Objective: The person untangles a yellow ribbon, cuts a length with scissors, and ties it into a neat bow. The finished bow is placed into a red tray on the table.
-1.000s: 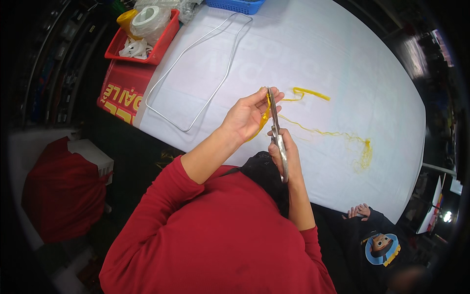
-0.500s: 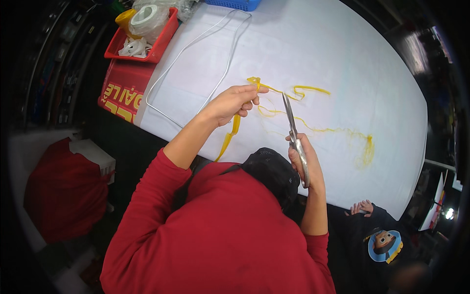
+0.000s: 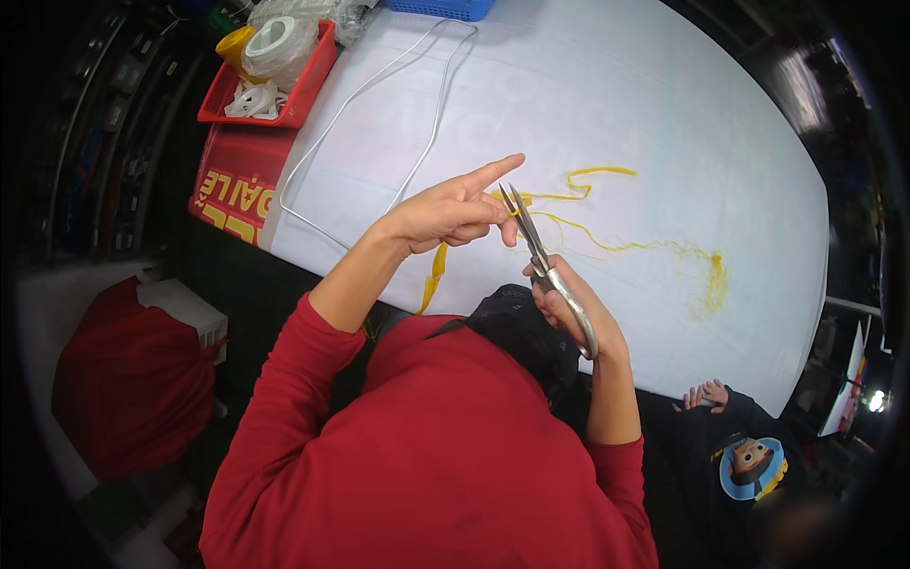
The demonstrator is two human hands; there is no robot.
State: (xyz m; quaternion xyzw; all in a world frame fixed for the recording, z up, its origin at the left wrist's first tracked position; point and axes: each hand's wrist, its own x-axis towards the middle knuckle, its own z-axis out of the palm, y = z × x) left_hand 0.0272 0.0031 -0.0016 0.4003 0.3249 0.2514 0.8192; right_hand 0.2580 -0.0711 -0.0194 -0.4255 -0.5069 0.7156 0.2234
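Ribbon [image 3: 433, 278], yellow, is pinched in my left hand [image 3: 453, 211] above the table [image 3: 616, 114], index finger outstretched, tail hanging toward seven o'clock. Scissors [image 3: 539, 260], gripped in my curled right hand [image 3: 578, 299], have come in from four o'clock, bringing their slightly parted blades within reach of it.
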